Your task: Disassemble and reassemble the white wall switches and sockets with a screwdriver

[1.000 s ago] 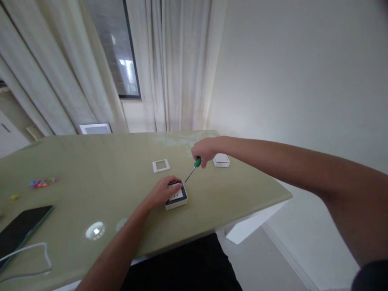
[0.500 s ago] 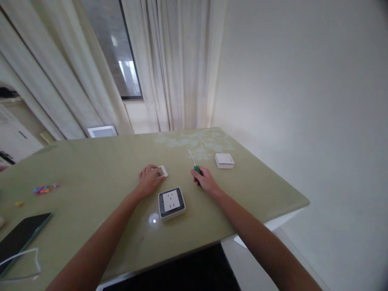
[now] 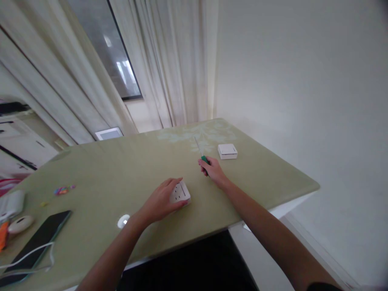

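A white wall socket with several dark slots lies near the front of the table. Its face looks all white now, with the white frame apparently over its dark border. My left hand is closed around the socket, thumb along the near side and fingers over the far side, hiding its left part. To the right, my right hand grips the green handle of a screwdriver, its thin metal shaft pointing up and away over the table. Beyond that hand sits a second white box, touched by neither hand.
On the left of the table lie a black phone, a white cable, small colourful pieces, and a rounded white item. The wall stands close on the right, curtains behind.
My left hand has brought the white frame toward me onto the socket, covering the dark border. My right hand still holds the screwdriver. The view has shifted slightly.
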`<state>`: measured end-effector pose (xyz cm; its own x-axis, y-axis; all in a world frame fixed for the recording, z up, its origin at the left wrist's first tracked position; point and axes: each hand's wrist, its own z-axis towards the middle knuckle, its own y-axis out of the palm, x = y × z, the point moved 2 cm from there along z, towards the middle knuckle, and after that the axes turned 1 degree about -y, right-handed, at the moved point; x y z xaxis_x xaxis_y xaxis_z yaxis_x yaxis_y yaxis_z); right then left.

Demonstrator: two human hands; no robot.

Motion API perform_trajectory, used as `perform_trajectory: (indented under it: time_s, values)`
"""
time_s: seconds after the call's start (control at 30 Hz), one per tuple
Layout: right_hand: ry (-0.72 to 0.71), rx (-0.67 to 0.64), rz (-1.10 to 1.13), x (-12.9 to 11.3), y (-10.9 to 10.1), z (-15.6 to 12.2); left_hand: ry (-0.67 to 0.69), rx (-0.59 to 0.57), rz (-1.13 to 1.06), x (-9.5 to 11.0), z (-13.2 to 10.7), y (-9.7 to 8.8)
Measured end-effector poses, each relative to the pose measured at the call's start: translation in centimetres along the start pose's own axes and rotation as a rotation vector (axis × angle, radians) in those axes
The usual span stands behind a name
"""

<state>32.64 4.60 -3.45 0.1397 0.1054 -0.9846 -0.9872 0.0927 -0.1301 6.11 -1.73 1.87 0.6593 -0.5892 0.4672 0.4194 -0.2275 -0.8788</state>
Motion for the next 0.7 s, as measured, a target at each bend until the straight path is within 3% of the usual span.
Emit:
perform_trajectory:
  time_s: [0.23,0.37,0.47,0.6,0.7]
  values:
    - [-0.034,0.037,-0.111,-0.4,-0.2,-0.2,-0.035,-0.040,0.082,0.3,0.2,-0.3]
    - [-0.103,0.173,-0.209,-1.1,-1.6,0.0,-0.065,-0.049,0.144,0.5,-0.7,-0.5]
    - [-0.132,0.395,-0.272,-1.7,-4.5,0.9,-0.091,-0.044,0.145,-0.1,-1.4,-0.3]
    - [-0.070,0.708,-0.322,-2.2,-10.5,2.6,-0.087,0.008,0.062,-1.2,-0.4,0.3]
    - [0.029,0.742,-0.349,-2.1,-14.3,3.7,-0.063,0.032,0.025,-1.5,2.1,0.9]
